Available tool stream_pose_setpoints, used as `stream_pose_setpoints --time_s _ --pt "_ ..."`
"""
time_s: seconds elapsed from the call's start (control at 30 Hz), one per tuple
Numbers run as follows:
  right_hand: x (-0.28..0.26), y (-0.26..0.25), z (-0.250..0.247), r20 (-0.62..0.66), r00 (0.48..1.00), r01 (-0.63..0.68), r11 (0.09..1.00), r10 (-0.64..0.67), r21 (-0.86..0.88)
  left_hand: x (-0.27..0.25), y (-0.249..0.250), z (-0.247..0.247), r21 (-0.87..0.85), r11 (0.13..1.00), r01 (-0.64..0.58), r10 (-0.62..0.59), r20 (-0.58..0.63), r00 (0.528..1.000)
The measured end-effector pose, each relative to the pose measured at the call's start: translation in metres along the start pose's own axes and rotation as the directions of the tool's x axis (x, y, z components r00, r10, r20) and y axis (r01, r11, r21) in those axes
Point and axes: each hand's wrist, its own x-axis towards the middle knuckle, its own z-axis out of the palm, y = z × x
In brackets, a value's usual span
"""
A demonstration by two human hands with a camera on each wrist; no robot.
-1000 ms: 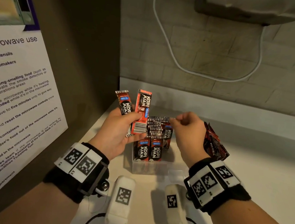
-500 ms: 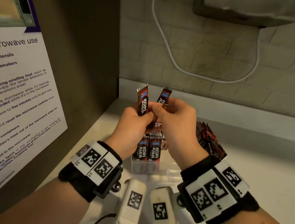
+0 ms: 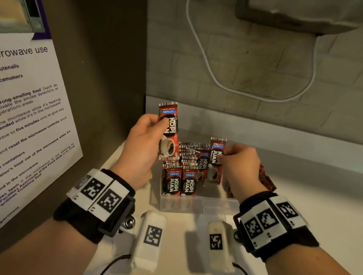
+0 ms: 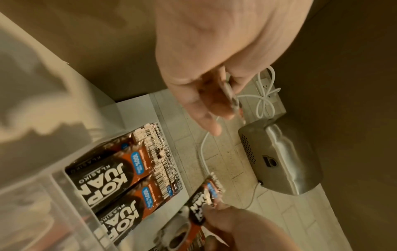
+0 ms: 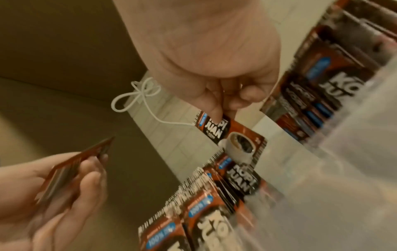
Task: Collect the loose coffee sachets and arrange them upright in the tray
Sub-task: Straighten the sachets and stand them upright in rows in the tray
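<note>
A clear plastic tray (image 3: 194,204) on the white counter holds several red-and-black coffee sachets (image 3: 181,182) standing upright in rows. My left hand (image 3: 147,138) holds a sachet (image 3: 169,134) upright above the tray's left side, thumb on its front. My right hand (image 3: 236,162) pinches another sachet (image 3: 216,160) near its top, its lower end down among the standing ones on the tray's right. The right wrist view shows that pinched sachet (image 5: 232,134) and the tray rows (image 5: 210,200). In the left wrist view the tray sachets (image 4: 120,175) stand below my fingers.
A loose pile of sachets (image 3: 266,180) lies on the counter right of the tray, partly behind my right wrist. A poster board (image 3: 18,110) walls off the left. A white cable (image 3: 205,56) hangs on the tiled back wall under a metal appliance (image 3: 301,9).
My hands, together above the tray half a second ago, have parted. The right hand took one sachet down into the tray's right side; the left keeps a sachet raised at the left.
</note>
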Motion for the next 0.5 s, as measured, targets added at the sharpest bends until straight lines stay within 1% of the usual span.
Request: stream_pose_setpoints --time_s 0.1,0.23,0.3,0.37,0.5 --pt "0.009 0.015 0.015 0.065 0.991 -0.118 0.992 0.115 0.04 0.0 -0.004 -0.001 0.033 0.999 -0.023 0.023 0.004 1.0" --pt "0.014 0.023 0.027 0.132 0.969 -0.224 0.967 0.208 0.118 0.002 -0.008 -0.005 0.033 0.999 0.018 -0.019 0.011 1.0" --pt "0.016 0.025 0.031 0.141 0.963 -0.251 0.956 0.23 0.154 0.002 -0.011 -0.008 0.037 0.999 0.038 -0.039 0.025 0.999" --pt "0.017 0.027 0.034 0.142 0.963 -0.251 0.952 0.228 0.176 0.001 -0.014 -0.009 0.039 0.998 0.054 -0.056 0.04 0.998" --pt "0.018 0.033 0.037 0.134 0.963 -0.257 0.945 0.234 0.202 0.002 -0.018 -0.012 0.028 0.997 0.077 -0.078 0.034 0.996"
